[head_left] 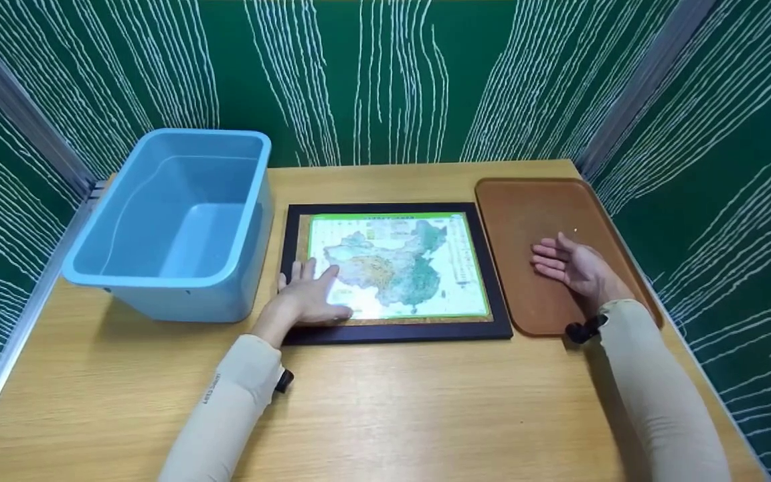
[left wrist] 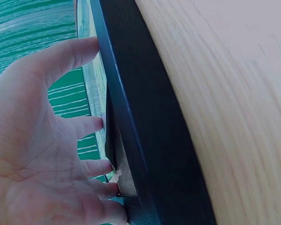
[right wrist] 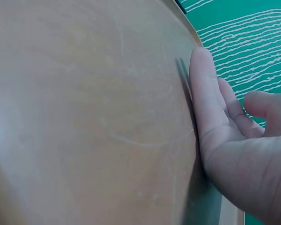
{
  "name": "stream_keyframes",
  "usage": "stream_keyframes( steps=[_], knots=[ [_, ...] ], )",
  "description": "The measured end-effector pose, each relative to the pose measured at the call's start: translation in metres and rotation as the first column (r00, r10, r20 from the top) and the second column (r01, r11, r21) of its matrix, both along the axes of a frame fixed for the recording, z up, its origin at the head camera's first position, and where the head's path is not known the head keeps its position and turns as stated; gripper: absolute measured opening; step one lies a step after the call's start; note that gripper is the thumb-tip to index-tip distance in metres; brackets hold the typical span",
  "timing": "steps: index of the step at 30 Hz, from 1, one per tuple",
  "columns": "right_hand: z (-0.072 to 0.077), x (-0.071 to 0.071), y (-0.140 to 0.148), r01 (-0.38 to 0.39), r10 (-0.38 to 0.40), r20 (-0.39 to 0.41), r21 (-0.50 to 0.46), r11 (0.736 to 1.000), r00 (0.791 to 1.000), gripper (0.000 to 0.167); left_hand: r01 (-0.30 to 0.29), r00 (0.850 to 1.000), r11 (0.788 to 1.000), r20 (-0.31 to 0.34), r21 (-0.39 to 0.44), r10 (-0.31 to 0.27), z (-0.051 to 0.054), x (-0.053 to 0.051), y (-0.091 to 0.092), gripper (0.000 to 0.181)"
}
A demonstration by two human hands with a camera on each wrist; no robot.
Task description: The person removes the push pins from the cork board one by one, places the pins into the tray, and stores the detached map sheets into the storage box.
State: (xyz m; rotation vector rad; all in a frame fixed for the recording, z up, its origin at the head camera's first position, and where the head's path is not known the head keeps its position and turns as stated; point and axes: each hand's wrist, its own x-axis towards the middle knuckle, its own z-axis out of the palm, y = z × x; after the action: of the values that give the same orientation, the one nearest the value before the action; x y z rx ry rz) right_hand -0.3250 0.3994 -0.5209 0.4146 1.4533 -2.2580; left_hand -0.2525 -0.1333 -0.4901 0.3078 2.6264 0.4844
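Observation:
A black picture frame (head_left: pixel 399 331) lies flat on the table, with a map (head_left: pixel 385 268) in green, white and tan inside it. Over its left part my left hand (head_left: pixel 308 298) is spread, fingers pointing away. In the left wrist view its fingertips meet or nearly meet the frame's black border (left wrist: pixel 145 122). My right hand (head_left: pixel 576 264) is over a brown tray (head_left: pixel 519 214), on its side with the palm facing left and fingers extended. The right wrist view shows its edge close to the tray surface (right wrist: pixel 107 103), holding nothing.
A blue plastic bin (head_left: pixel 251 268) stands left of the frame, with its inside visible. The wooden table (head_left: pixel 385 408) ends at green walls (head_left: pixel 399 80) with white wavy lines. Metal posts rise at the back corners.

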Motion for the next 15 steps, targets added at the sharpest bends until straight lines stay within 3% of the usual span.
stream_keyframes(
  steps=[15],
  knots=[
    [-0.0014, -0.0009, -0.0021, 0.002, -0.001, -0.007, 0.045, 0.999, 1.000, 0.060, -0.006, 1.000, 1.000, 0.000, 0.002, 0.006, 0.0000, 0.0003, 0.0002, 0.097]
  ],
)
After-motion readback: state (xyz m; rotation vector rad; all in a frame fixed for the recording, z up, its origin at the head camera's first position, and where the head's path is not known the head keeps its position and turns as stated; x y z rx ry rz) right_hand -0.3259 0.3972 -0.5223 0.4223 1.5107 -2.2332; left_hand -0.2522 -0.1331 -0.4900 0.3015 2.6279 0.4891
